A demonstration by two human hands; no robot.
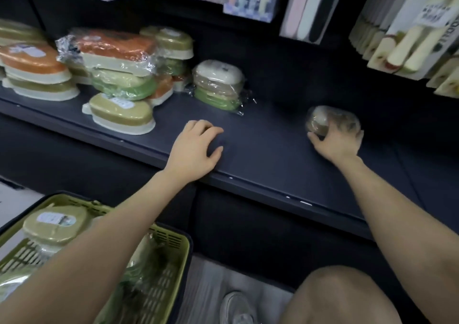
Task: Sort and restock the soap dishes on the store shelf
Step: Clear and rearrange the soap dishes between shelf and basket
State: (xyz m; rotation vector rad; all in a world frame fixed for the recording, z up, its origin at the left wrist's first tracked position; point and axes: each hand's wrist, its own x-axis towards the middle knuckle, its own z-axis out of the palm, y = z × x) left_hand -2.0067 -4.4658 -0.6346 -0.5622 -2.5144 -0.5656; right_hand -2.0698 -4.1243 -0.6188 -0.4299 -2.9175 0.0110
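Note:
My right hand (335, 145) grips a plastic-wrapped pack of soap dishes (331, 120), brownish and blurred, on the dark shelf (273, 150) at the right. On the shelf's front part my left hand (196, 150) rests, fingers loosely curled and holding nothing. A wrapped stack of white, brown and green dishes (218, 85) stands just behind it. Further left lie an olive dish with a cream base (121, 114), a wrapped orange, cream and green bundle (116, 63), and an orange-and-olive stack (37, 73).
A green basket (171, 246) at the lower left holds an olive soap dish (54, 224) and other wrapped packs. Packaged goods (402, 33) hang above the shelf at the right and along the top. My knee (342, 299) and a shoe (236, 308) are below.

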